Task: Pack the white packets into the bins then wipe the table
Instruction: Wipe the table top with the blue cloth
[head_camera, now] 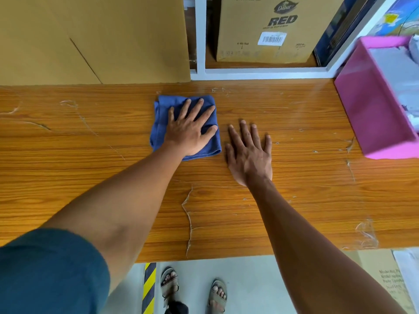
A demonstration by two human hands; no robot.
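A folded blue cloth (162,123) lies on the wooden table (90,177) near its far edge. My left hand (192,128) presses flat on the cloth with fingers spread. Just to the right of the cloth, my right hand (249,152) rests flat on the bare wood, fingers apart, holding nothing. A pink bin (367,118) stands at the table's right end with white packets (399,73) inside it.
A large cardboard sheet (90,39) leans behind the table at the left. A white shelf frame (260,72) with a brown carton (267,30) is behind the middle. Peeling clear film marks the tabletop. My sandalled feet and a yellow-black floor stripe (149,288) show below the front edge.
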